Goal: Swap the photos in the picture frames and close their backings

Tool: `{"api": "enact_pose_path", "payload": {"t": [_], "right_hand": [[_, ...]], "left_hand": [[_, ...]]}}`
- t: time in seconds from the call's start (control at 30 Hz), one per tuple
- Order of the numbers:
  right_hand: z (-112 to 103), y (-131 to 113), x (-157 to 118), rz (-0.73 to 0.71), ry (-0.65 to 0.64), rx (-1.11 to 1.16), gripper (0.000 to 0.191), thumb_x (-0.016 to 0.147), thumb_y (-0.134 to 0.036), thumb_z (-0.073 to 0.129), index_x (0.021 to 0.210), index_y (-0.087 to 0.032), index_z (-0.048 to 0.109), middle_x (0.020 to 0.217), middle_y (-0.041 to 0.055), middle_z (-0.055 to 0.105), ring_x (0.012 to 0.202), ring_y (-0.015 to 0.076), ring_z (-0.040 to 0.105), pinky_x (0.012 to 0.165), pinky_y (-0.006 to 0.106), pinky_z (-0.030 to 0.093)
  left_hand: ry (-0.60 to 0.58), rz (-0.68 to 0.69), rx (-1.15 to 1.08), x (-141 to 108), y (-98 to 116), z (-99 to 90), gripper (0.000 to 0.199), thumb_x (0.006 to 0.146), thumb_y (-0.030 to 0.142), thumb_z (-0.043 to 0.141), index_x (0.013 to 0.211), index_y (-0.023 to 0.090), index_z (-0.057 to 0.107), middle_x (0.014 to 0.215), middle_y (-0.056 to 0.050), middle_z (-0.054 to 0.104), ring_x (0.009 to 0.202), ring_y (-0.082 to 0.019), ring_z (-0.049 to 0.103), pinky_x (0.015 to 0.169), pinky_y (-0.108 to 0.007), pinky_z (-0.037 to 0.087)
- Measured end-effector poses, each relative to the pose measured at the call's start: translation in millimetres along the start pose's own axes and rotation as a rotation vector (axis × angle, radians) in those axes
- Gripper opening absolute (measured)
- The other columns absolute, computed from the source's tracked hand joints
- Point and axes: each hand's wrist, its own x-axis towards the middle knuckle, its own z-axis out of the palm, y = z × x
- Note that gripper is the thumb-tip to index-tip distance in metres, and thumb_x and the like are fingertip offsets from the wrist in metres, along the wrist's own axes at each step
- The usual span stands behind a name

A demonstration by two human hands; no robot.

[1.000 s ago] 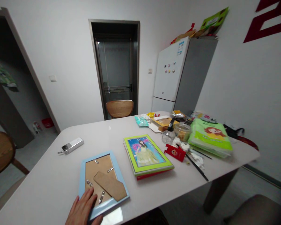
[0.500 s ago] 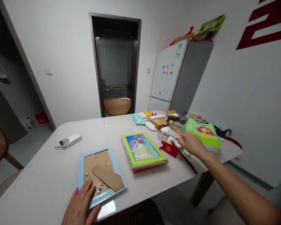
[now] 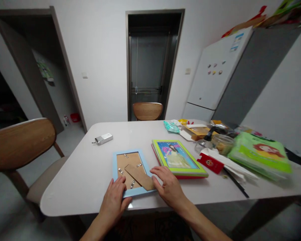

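A: Where was the blue frame laid?
B: Nr the table's near edge, just left of the green frame. Back was turned up; strut was slanted to the near right corner, clips exposed.
A: Grip?
B: Left hand was laid over the near left corner, thumb set apart from the fingers. Whether the rim was pinched couldn't be told. Right hand was held by the right side, nr the strut's wide end, thumb & fingers parted; contact couldn't be confirmed.
A: Step in hand?
B: Prob. the frame was being steadied flat.
A: Best done how?
B: Light, even pressure was called for, IMO, on the rim rather than the board; w/ a hard push on one corner, the far side could've been tipped up. Strut was best left unloaded b/c it could've been bent. Fingertips were best held clear of the clips.
A: Anything in the way?
B: Tissue & red card were seen farther right, well apart from the frame.
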Motion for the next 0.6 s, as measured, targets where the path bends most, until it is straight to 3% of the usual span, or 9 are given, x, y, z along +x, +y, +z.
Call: {"api": "enact_pose_path", "payload": {"t": [0.07,0.2,0.37,0.47,0.6], "right_hand": [[10,-2,-2,0.056,-0.031,0.016,0.028,0.074,-0.022,0.042,0.096,-0.015,0.058,0.098,0.0110,0.059,0.094,0.0212,0.052,0.085,0.037,0.039],[28,5,-2,0.316,-0.137,0.104,0.041,0.069,-0.028,0.048,0.106,-0.009,0.054,0.105,0.0158,0.057,0.100,0.0265,0.050,0.088,0.041,0.036],[28,-8,6,0.620,-0.053,0.615,0.059,0.069,-0.029,0.047,0.123,-0.009,0.035,0.121,0.0135,0.046,0.104,0.0220,0.049,0.085,0.034,0.041],[12,-29,17,0.638,0.052,0.802,0.064,0.068,-0.028,0.047,0.126,-0.009,0.029,0.123,0.0126,0.045,0.103,0.0209,0.049,0.082,0.031,0.044],[-6,-65,29,0.455,0.082,0.808,0.061,0.067,-0.027,0.051,0.125,-0.013,0.034,0.121,0.0096,0.046,0.101,0.0190,0.050,0.083,0.028,0.043]], "left_hand": [[0.011,-0.006,-0.025,-1,0,-0.7,0.018,0.070,0.025,0.055,0.086,0.018,0.050,0.117,-0.013,0.051,0.111,-0.025,0.044,0.095,-0.051,0.029],[0.041,-0.020,-0.079,-5,0,-2.7,0.018,0.070,0.022,0.055,0.086,0.018,0.049,0.113,-0.013,0.053,0.110,-0.025,0.045,0.095,-0.053,0.027],[0.123,-0.091,-0.174,-8,7,-4.7,0.010,0.073,0.020,0.051,0.083,0.019,0.049,0.114,-0.012,0.052,0.108,-0.023,0.046,0.095,-0.052,0.028],[0.167,-0.118,-0.265,1,18,-5.4,0.029,0.069,0.018,0.054,0.097,0.018,0.047,0.123,-0.014,0.044,0.112,-0.024,0.042,0.094,-0.048,0.033],[0.263,-0.098,-0.384,22,40,-11.6,0.069,0.062,0.014,0.059,0.124,0.016,0.027,0.130,-0.015,0.034,0.120,-0.026,0.031,0.097,-0.046,0.029]]}}
